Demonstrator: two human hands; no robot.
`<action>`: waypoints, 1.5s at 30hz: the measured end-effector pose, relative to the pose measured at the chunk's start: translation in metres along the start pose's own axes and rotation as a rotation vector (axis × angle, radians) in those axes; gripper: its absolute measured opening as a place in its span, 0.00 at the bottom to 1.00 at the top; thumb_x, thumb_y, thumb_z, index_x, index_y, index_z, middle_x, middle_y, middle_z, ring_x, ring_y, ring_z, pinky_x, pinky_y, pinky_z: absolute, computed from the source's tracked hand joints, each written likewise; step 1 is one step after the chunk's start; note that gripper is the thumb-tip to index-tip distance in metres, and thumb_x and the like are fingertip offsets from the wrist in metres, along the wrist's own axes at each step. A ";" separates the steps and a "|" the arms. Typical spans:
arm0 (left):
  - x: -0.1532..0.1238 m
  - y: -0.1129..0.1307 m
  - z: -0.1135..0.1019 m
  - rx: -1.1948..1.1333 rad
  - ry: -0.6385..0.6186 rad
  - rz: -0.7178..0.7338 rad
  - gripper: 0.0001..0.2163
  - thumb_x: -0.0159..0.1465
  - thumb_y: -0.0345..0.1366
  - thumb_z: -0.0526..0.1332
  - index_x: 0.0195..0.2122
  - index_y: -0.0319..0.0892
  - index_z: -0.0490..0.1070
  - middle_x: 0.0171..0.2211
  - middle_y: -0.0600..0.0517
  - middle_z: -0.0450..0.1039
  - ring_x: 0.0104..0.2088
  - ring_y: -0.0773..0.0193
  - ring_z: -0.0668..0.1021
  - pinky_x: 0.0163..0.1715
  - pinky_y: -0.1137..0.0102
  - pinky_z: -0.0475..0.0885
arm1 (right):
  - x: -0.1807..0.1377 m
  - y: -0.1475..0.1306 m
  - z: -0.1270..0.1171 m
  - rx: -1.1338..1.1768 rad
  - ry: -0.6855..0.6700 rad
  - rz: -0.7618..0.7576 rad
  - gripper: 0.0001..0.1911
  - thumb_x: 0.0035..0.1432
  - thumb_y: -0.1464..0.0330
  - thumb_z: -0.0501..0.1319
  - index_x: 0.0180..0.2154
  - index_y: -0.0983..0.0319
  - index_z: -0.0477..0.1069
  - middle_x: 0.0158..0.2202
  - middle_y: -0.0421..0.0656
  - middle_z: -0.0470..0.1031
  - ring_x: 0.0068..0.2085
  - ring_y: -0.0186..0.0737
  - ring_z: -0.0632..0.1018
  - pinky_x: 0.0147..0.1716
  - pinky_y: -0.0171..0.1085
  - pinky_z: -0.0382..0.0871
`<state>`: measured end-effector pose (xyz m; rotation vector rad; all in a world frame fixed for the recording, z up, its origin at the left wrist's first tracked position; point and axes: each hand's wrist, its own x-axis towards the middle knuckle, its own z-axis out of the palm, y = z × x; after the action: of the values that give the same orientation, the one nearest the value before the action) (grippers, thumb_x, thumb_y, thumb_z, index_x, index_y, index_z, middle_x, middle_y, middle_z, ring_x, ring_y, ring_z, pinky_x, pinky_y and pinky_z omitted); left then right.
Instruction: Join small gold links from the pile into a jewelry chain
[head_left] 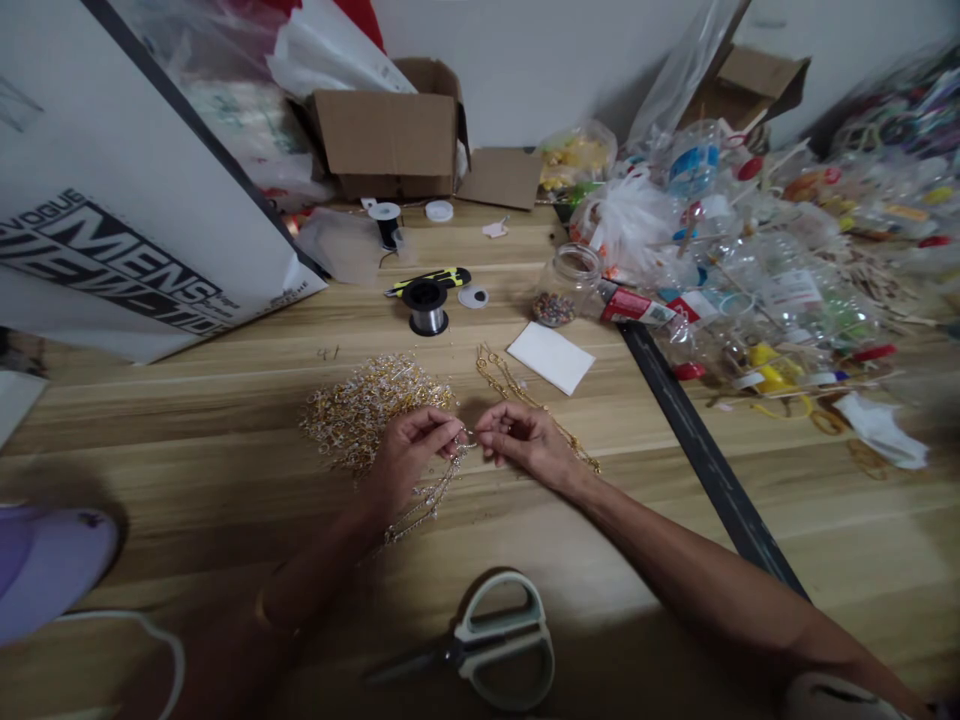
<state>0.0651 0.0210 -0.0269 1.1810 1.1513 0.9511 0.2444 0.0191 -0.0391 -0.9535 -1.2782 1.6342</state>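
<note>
Above the wood-grain tabletop [225, 420], pinching a silver-coloured chain [431, 497] with the left-hand grip [412, 450], with the right-hand grip [525, 437] close beside.
Clamped on the chain near its upper end by left thumb and fingers, just beside a heap of small gold and silver jewellery findings [367, 400]; trailing from there down onto the tabletop by the left wrist. Drawn together at the right fingertips, next to the chain's end; cannot tell what is pinched there, too small to see. Round about: gold-coloured chain [495, 377] running behind the right-hand grip, white paper [551, 357], a wire spool [427, 318], a clear jar of beads [555, 307], and, nearest, pale-handled scissors [463, 655] pointed left.
</note>
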 end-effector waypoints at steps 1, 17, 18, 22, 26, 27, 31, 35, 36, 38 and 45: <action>0.000 0.001 0.000 0.000 0.001 0.001 0.07 0.54 0.37 0.63 0.25 0.39 0.72 0.20 0.55 0.71 0.22 0.69 0.71 0.27 0.74 0.66 | 0.000 0.000 0.000 -0.002 0.000 0.004 0.12 0.49 0.63 0.66 0.33 0.63 0.71 0.24 0.38 0.71 0.24 0.29 0.72 0.22 0.29 0.68; 0.001 -0.003 -0.001 0.005 -0.022 0.013 0.07 0.56 0.36 0.62 0.24 0.39 0.71 0.21 0.55 0.72 0.23 0.70 0.73 0.28 0.74 0.67 | -0.004 0.009 0.003 -0.217 -0.046 -0.080 0.08 0.56 0.66 0.61 0.35 0.64 0.71 0.28 0.41 0.70 0.26 0.30 0.71 0.25 0.30 0.66; 0.002 -0.004 -0.002 0.007 -0.021 0.015 0.06 0.55 0.36 0.63 0.24 0.39 0.71 0.21 0.56 0.72 0.23 0.70 0.73 0.28 0.74 0.67 | -0.004 0.010 0.002 -0.255 -0.046 -0.109 0.07 0.57 0.67 0.60 0.35 0.65 0.71 0.29 0.41 0.70 0.27 0.30 0.71 0.26 0.30 0.66; 0.003 -0.004 -0.001 0.000 -0.012 -0.001 0.06 0.53 0.35 0.64 0.24 0.39 0.71 0.20 0.56 0.71 0.23 0.70 0.72 0.28 0.74 0.68 | -0.004 0.013 0.001 -0.312 -0.034 -0.141 0.08 0.59 0.65 0.58 0.35 0.65 0.70 0.28 0.41 0.69 0.26 0.30 0.70 0.25 0.30 0.66; 0.003 -0.003 -0.001 0.007 0.005 -0.016 0.06 0.52 0.34 0.65 0.24 0.38 0.71 0.20 0.56 0.71 0.23 0.70 0.72 0.27 0.74 0.68 | -0.003 0.015 0.001 -0.287 -0.025 -0.105 0.10 0.59 0.63 0.58 0.35 0.64 0.69 0.27 0.40 0.68 0.25 0.30 0.70 0.25 0.30 0.67; 0.003 -0.003 -0.001 0.011 0.008 -0.018 0.05 0.52 0.34 0.65 0.24 0.38 0.71 0.20 0.56 0.71 0.23 0.70 0.72 0.27 0.74 0.68 | -0.003 0.015 0.001 -0.270 -0.020 -0.098 0.10 0.59 0.63 0.58 0.36 0.64 0.69 0.26 0.39 0.68 0.25 0.29 0.70 0.24 0.30 0.67; 0.002 -0.001 -0.001 0.029 0.020 -0.029 0.05 0.50 0.34 0.66 0.24 0.39 0.71 0.20 0.56 0.71 0.23 0.69 0.72 0.27 0.74 0.67 | -0.003 0.017 0.001 -0.210 -0.013 -0.077 0.09 0.58 0.63 0.59 0.36 0.64 0.68 0.25 0.38 0.67 0.24 0.29 0.69 0.23 0.29 0.66; 0.003 -0.001 -0.002 0.038 0.028 -0.032 0.05 0.50 0.34 0.65 0.24 0.39 0.70 0.20 0.56 0.71 0.23 0.70 0.71 0.26 0.74 0.67 | -0.003 0.017 0.001 -0.209 -0.014 -0.072 0.11 0.58 0.62 0.59 0.34 0.64 0.68 0.25 0.38 0.67 0.24 0.29 0.69 0.23 0.30 0.67; 0.003 -0.001 -0.002 0.037 0.031 -0.030 0.05 0.50 0.34 0.65 0.24 0.39 0.70 0.20 0.56 0.71 0.23 0.70 0.71 0.27 0.74 0.67 | -0.003 0.016 0.001 -0.212 -0.013 -0.069 0.11 0.58 0.61 0.59 0.34 0.64 0.68 0.25 0.38 0.67 0.23 0.29 0.69 0.23 0.30 0.67; 0.003 -0.004 -0.003 0.030 0.030 -0.022 0.05 0.51 0.34 0.65 0.24 0.39 0.70 0.21 0.56 0.71 0.24 0.69 0.72 0.27 0.74 0.67 | -0.003 0.016 0.001 -0.219 -0.008 -0.059 0.11 0.58 0.61 0.59 0.33 0.64 0.67 0.24 0.37 0.66 0.23 0.28 0.69 0.23 0.30 0.66; 0.004 -0.005 -0.005 0.015 -0.012 -0.015 0.06 0.52 0.35 0.65 0.26 0.40 0.71 0.24 0.55 0.74 0.27 0.67 0.74 0.31 0.73 0.68 | -0.003 0.007 0.003 -0.149 0.006 -0.005 0.13 0.57 0.59 0.59 0.31 0.64 0.66 0.23 0.36 0.64 0.22 0.27 0.68 0.22 0.29 0.65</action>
<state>0.0608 0.0251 -0.0329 1.1870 1.1588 0.9240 0.2412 0.0145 -0.0453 -1.0426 -1.4124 1.5484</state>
